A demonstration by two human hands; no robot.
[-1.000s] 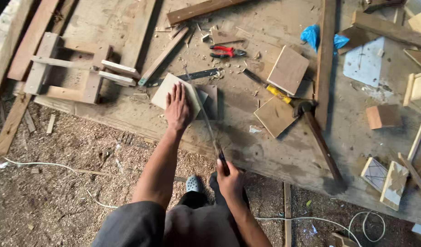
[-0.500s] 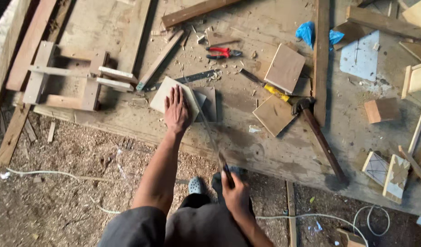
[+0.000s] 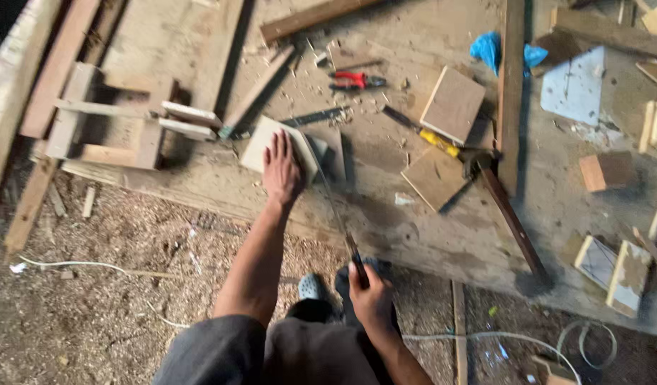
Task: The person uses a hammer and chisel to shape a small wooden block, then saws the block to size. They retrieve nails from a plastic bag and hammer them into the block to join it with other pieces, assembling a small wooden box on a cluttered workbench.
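My left hand [image 3: 282, 171] presses flat on a pale square wooden board [image 3: 258, 145] lying on the rough workbench [image 3: 385, 228]. My right hand [image 3: 371, 296] grips the dark handle of a hand saw [image 3: 333, 207]. The thin blade runs up from my hand to the board's right edge, beside my left fingers. My foot in a grey shoe [image 3: 313, 286] shows below, over the sawdust floor.
A hammer [image 3: 503, 207] lies right of the saw, with two square boards [image 3: 453, 103] [image 3: 434, 177] near it. Red pliers [image 3: 357, 80], a blue cloth [image 3: 489, 48], a wooden frame [image 3: 114, 128] at left, offcuts at right, a white cable [image 3: 93, 265] on the floor.
My right hand has drawn the saw handle slightly back toward me. The left hand stays on the board. The view shifted a little.
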